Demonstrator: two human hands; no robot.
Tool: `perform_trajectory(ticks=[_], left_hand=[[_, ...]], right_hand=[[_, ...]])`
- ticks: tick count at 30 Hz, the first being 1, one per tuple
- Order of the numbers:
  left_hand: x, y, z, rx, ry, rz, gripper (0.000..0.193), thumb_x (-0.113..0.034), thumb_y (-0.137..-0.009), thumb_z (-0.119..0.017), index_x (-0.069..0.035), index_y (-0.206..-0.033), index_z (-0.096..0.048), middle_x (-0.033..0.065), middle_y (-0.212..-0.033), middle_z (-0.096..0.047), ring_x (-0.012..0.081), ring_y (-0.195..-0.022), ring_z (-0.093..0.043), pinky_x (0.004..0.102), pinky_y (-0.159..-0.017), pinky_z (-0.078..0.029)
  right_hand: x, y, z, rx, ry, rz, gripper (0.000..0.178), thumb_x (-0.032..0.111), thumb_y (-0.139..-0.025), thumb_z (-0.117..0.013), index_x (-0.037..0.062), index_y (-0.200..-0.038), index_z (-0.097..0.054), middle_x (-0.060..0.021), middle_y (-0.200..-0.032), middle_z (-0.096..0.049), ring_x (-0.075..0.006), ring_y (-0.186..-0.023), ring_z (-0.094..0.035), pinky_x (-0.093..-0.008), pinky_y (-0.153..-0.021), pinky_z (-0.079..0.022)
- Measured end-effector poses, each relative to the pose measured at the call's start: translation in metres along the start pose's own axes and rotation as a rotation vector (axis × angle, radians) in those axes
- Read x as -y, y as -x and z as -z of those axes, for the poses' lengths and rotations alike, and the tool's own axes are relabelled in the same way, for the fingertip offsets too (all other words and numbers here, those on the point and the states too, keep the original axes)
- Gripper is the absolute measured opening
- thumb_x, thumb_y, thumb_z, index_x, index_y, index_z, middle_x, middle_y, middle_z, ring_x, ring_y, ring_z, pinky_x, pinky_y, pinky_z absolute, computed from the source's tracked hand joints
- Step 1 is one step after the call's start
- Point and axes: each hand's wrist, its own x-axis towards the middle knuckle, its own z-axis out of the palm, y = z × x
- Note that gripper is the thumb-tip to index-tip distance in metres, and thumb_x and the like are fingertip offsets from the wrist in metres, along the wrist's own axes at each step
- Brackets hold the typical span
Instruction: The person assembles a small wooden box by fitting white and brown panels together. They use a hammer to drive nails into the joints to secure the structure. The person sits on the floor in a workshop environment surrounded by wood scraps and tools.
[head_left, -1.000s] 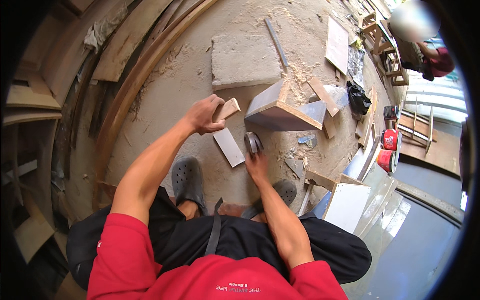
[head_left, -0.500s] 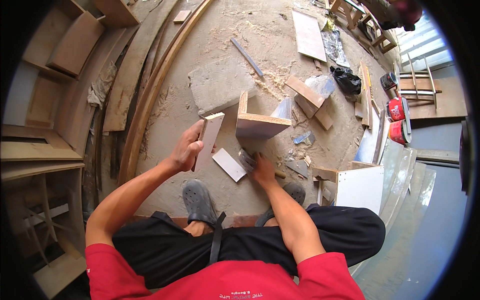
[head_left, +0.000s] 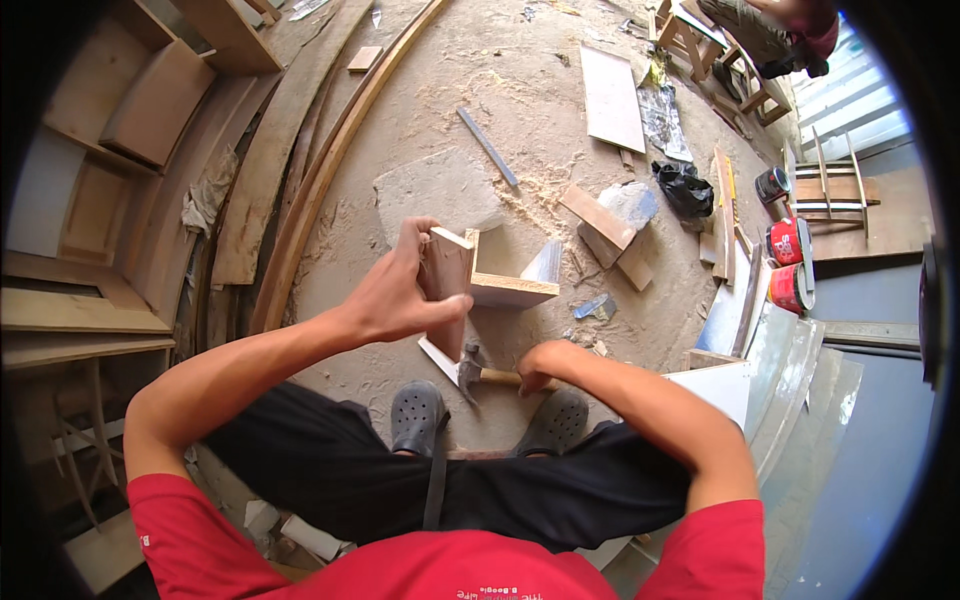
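Note:
My left hand grips a short wooden board, thumb on its near face and fingers over the top. The board stands upright at the left end of a small corner-shaped wooden frame, overlapping it in view; whether the two touch, I cannot tell. Closed on the handle of a claw hammer, my right hand is low, just in front of my right shoe. The hammer's metal head lies toward the left, below the board. A small white-faced board lies on the ground, partly hidden behind the upright one.
A stone slab lies beyond the frame. Wood blocks, a metal bar and a black bag are farther out. Long planks run along the left; red cans stand right. Another person is at far right.
The board in my left hand has swung right, up to the frame's left end. My right hand has shifted from near the hammer's head onto its handle, and the hammer has come nearer.

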Motion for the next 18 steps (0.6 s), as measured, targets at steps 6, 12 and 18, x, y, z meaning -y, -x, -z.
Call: perform_trajectory(ticks=[6, 12, 18], left_hand=[[-0.019, -0.026, -0.014, -0.191, 0.454, 0.218, 0.091, -0.041, -0.078, -0.084, 0.007, -0.129, -0.025, 0.0268, -0.114, -0.058, 0.03, -0.103, -0.067, 0.038, -0.079, -0.061], [-0.024, -0.043, -0.059, -0.27, 0.88, 0.265, 0.073, -0.032, -0.092, -0.074, 0.003, -0.133, -0.024, 0.0226, -0.116, -0.056, 0.0279, -0.098, -0.069, 0.0373, -0.074, -0.062], [-0.026, -0.033, -0.06, -0.257, 0.989, 0.228, 0.063, -0.024, -0.097, -0.066, 0.006, -0.135, -0.025, 0.0223, -0.115, -0.058, 0.0265, -0.098, -0.068, 0.0344, -0.076, -0.061]], right_hand=[[0.001, 0.167, 0.063, -0.574, -0.435, 0.154, 0.051, 0.037, -0.091, -0.065, 0.0023, -0.128, -0.06, -0.0218, -0.113, -0.069, -0.0343, -0.104, -0.068, -0.0423, -0.091, -0.053], [0.015, 0.16, 0.057, -1.406, -0.449, 0.208, 0.078, 0.037, -0.084, -0.077, -0.0003, -0.142, -0.041, -0.0256, -0.128, -0.058, -0.0392, -0.116, -0.06, -0.0433, -0.098, -0.049], [0.011, 0.139, 0.054, -1.537, -0.302, 0.128, 0.078, 0.02, -0.078, -0.079, 0.0003, -0.143, -0.04, -0.0241, -0.126, -0.056, -0.04, -0.117, -0.057, -0.0441, -0.099, -0.048]])
